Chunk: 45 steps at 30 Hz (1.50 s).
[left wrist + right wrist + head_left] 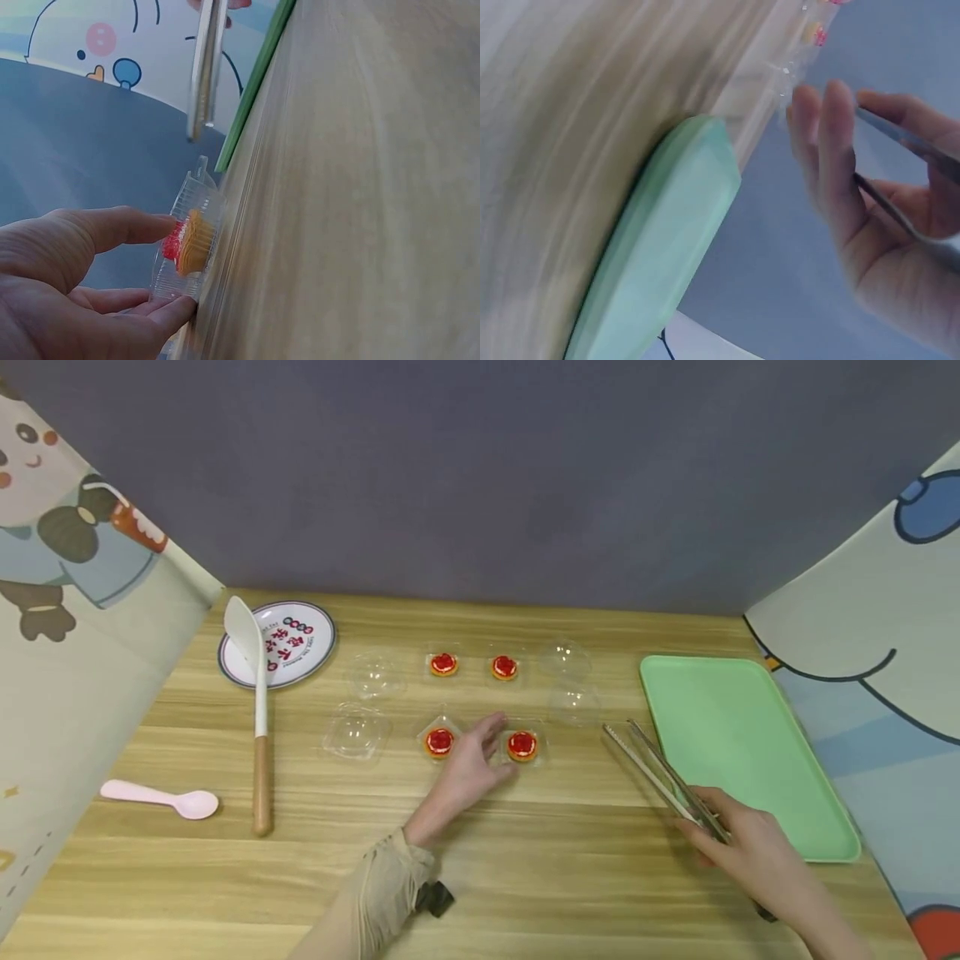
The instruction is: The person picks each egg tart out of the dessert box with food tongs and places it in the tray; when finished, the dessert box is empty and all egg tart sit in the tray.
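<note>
My left hand (468,768) reaches in beside the front right tart (522,745), which has a red top and sits in a clear plastic box (169,277). In the left wrist view, its thumb and fingers spread around the box's near edge, fingertips right at the plastic, not closed round it. Metal tongs (660,777) are gripped in my right hand (750,843), their tips apart, pointing away beside the green tray (750,752). More red-topped tarts in clear boxes stand close by: one front left (439,742), one back left (444,665), one back right (505,667).
Clear domed lids lie on both sides of the tarts, left (357,732) and right (575,702). At the left are a printed plate (318,652), a white wooden-handled spoon (261,710) lying across it, and a pink spoon (197,805). A grey wall (480,485) bounds the table's back.
</note>
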Motion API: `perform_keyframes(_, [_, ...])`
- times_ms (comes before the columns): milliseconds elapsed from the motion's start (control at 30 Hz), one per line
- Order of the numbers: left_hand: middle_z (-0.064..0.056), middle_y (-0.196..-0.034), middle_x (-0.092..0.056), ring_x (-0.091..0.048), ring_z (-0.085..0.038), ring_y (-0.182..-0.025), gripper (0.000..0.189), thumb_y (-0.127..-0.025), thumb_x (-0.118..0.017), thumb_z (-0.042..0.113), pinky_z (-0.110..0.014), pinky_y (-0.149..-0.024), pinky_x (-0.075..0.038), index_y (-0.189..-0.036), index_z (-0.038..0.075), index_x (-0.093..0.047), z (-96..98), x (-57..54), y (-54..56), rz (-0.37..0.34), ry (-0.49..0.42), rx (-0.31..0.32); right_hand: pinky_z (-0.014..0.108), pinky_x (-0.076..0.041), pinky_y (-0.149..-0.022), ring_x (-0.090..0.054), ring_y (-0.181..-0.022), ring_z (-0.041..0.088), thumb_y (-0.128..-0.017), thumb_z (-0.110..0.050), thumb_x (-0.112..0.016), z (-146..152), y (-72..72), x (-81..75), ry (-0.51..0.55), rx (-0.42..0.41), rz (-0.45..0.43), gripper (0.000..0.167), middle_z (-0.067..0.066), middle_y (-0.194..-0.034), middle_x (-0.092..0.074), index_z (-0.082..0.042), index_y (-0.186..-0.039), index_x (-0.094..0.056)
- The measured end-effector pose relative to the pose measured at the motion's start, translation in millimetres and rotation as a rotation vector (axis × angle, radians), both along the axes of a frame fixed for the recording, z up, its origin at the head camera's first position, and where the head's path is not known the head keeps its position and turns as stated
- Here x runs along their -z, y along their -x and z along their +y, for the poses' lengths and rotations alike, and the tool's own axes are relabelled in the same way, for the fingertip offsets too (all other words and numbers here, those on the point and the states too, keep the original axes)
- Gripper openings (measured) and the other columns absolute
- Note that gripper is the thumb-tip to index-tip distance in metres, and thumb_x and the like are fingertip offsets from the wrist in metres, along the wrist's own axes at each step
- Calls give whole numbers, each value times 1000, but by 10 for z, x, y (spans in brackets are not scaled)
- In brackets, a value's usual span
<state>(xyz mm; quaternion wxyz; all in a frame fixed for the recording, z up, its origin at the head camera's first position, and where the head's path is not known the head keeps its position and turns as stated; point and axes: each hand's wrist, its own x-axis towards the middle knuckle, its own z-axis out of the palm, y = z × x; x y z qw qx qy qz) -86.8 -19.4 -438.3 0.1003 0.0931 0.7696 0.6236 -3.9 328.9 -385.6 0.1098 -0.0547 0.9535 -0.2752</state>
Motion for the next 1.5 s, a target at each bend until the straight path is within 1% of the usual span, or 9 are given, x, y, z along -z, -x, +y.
perform_keyframes(133, [-30, -158, -47, -47, -44, -147, 80, -84, -76, -17, -39, -118, -46, -155, -13, -41, -2, 10, 7, -3, -6, -3, 26, -43, -46, -64, -59, 3, -103, -16, -74, -31, -27, -37, 39, -41, 96, 41, -10, -79, -72, 1, -138, -61])
perform_keyframes(233, [-31, -158, -47, -46, -45, -147, 80, -84, -76, -17, -40, -119, -45, -155, -13, -41, 1, 15, 10, 1, -8, -3, 24, -36, -47, -55, -57, -1, -101, -16, -77, -77, -36, -55, 32, -96, 190, 41, -19, -69, -64, -3, -137, -64])
perform_keyframes(467, [-31, -159, -46, -45, -45, -147, 80, -84, -76, -17, -41, -119, -45, -156, -12, -41, -1, -2, 4, -5, -2, -2, 18, -40, -51, -45, -67, -7, -85, -4, -89, -176, 61, -14, 32, -297, 403, 52, -16, -87, -66, 4, -132, -70])
perform_keyframes(767, [-28, -161, -44, -45, -43, -148, 83, -84, -76, -16, -39, -119, -45, -158, -10, -39, -9, -15, -10, -20, 11, 3, 20, -54, -56, -63, -77, -3, -82, 7, -83, -242, 169, -83, 113, -349, 205, 57, 1, -105, -80, 4, -136, -64])
perform_keyframes(933, [-27, -162, -44, -44, -41, -149, 85, -85, -77, -15, -36, -119, -44, -159, -9, -38, -11, -3, -7, -25, 15, 7, 21, -60, -58, -70, -77, -2, -82, 4, -87, -196, 253, -76, 129, -369, 265, 52, -3, -98, -81, 3, -132, -71])
perform_keyframes(1033, [-29, -161, -43, -44, -43, -149, 84, -84, -77, -16, -38, -120, -44, -158, -10, -38, -12, 7, -6, -14, 12, 9, 19, -48, -47, -48, -58, -12, -84, 0, -88, -176, 285, -74, 104, -370, 293, 51, -1, -96, -81, 0, -133, -73])
perform_keyframes(1133, [-29, -161, -43, -44, -43, -149, 84, -84, -77, -15, -38, -119, -44, -159, -10, -38, -12, 15, -3, -13, 15, 12, 19, -38, -42, -41, -56, -12, -87, -3, -87, -173, 316, -81, 107, -376, 285, 51, 8, -99, -81, 0, -135, -72])
perform_keyframes(1333, [-26, -162, -44, -45, -40, -149, 85, -84, -77, -15, -35, -119, -44, -160, -8, -37, -17, 16, 6, -24, 21, 9, 18, -46, -50, -66, -72, -3, -82, -4, -91, -205, 398, -129, 125, -399, 334, 49, 2, -94, -81, 1, -129, -76])
perform_keyframes(1500, [-26, -162, -44, -45, -40, -149, 85, -85, -76, -14, -36, -119, -44, -160, -8, -38, -22, 20, 15, -24, 19, 10, 19, -58, -57, -76, -81, 5, -86, -6, -89, -218, 481, -226, 108, -414, 298, 45, 15, -115, -79, 0, -128, -77])
